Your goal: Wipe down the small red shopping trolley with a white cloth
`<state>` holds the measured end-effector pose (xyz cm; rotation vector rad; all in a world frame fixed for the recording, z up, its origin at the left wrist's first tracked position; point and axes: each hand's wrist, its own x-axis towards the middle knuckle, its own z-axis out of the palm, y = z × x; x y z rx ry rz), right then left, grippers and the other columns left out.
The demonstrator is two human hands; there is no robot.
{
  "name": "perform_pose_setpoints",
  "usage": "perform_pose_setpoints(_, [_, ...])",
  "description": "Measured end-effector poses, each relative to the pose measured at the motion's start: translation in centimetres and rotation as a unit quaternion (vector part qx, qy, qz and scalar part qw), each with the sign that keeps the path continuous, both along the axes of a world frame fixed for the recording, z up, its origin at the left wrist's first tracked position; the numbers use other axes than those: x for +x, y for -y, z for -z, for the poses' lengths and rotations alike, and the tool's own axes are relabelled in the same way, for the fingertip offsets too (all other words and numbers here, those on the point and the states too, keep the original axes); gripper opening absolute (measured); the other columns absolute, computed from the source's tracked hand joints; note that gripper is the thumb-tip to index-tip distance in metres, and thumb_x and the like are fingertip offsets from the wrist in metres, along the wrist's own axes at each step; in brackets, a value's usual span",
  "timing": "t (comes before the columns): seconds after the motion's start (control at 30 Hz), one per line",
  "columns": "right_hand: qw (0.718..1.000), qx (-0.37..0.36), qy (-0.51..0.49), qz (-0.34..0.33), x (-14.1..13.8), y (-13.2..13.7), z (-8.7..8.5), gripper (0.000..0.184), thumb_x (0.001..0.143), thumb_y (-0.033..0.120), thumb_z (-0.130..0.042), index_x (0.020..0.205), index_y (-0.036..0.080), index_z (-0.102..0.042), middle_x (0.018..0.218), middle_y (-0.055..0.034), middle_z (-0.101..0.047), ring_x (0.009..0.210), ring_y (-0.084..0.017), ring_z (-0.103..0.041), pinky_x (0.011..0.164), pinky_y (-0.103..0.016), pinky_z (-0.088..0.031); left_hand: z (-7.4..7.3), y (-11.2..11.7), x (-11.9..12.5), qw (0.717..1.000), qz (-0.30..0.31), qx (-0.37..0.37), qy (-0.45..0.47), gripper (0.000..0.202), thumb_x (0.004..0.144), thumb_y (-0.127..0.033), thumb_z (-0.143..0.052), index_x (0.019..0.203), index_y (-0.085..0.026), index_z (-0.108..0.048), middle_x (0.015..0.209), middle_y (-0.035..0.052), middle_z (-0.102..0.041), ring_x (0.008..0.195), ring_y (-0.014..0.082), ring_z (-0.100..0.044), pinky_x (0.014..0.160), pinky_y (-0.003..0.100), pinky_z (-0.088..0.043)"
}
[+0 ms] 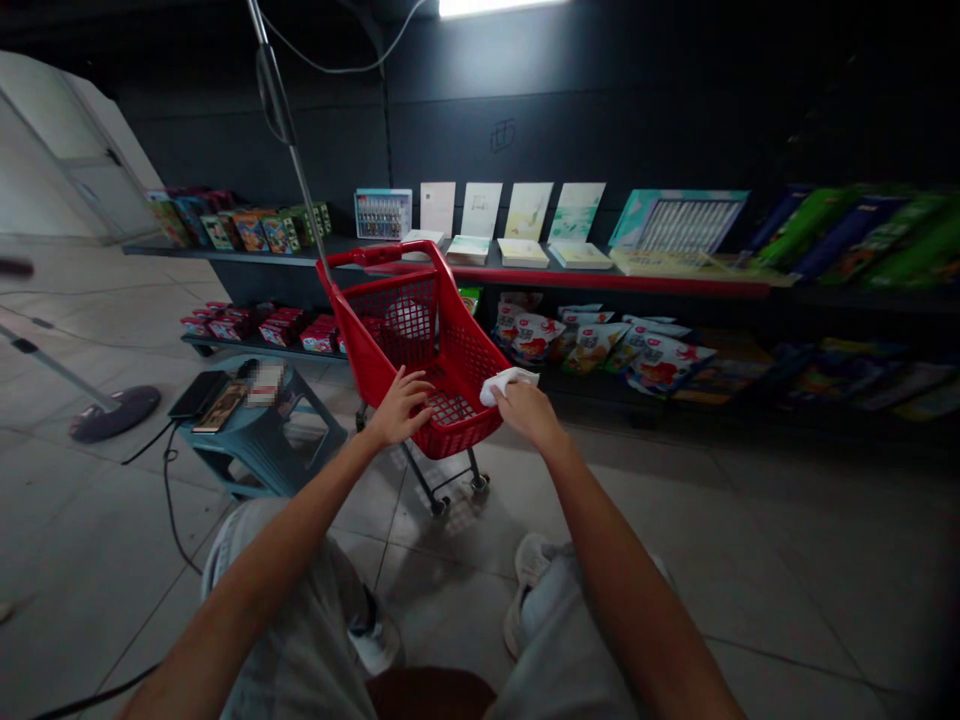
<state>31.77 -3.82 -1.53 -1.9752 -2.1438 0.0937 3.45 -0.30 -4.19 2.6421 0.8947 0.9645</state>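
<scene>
1. Clock face taken about centre of view, 12 at top.
2. Located just off centre toward 10 o'clock: red cart (pixel 466 345), standing upright on tiled floor (pixel 690 510).
3. Right hand (pixel 523 402), between 4 and 5 o'clock: fingers curled closed around white wad (pixel 500 384). Cannot tell cloth from paper.
4. Wad placed at near rim (pixel 469 433) of cart, at corner toward 4 o'clock.
5. Left hand (pixel 403 405), toward 8 o'clock: fingers loosely spread, half open, nothing visible in grasp. Poised at opposite corner of near rim; cannot separate light contact from hovering.
6. Done, judging from present layout: wad in grip and at rim.
7. Judged under way: handling of that one corner with wad.
8. Remaining, as far as shown: handle (pixel 379 256) toward 11 o'clock, side walls, basket floor; no wad on any of these. Cannot tell treated stretches from untreated, hence no fraction recorded.
9. Nearby: blue stool (pixel 259 447) between 8 and 9 o'clock; upright booklets (pixel 529 212) between 12 and 1; snack bags (pixel 596 347) near 3, apart from both hands.
</scene>
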Motion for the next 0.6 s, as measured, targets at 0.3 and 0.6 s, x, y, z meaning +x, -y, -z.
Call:
perform_pose_setpoints(0.3, [0.996,-0.056,0.065,-0.037,-5.2,0.6,-0.8,0.059,0.106,0.04,-0.035,0.111,-0.001,-0.077,0.114,-0.0322,-0.073,0.113,-0.039,-0.07,0.1,-0.048,-0.049,-0.3,5.0,2.7,0.997,-0.026,0.042,-0.063,0.019,0.098,-0.036,-0.054,0.096,-0.024,-0.069,0.112,0.0079,-0.071,0.117,0.0279,-0.06,0.124,0.066,-0.019])
perform_pose_setpoints(0.6, [0.995,-0.095,-0.039,-0.006,-7.5,-0.3,-1.0,0.06,0.108,0.049,-0.03,0.119,0.01,-0.074,0.119,-0.0256,-0.074,0.118,-0.033,-0.07,0.102,-0.04,-0.048,-0.3,4.3,1.4,0.998,0.001,0.025,-0.058,0.026,0.089,-0.039,-0.059,0.069,-0.023,-0.059,0.079,0.0053,-0.063,0.089,0.024,-0.058,0.105,0.054,-0.034])
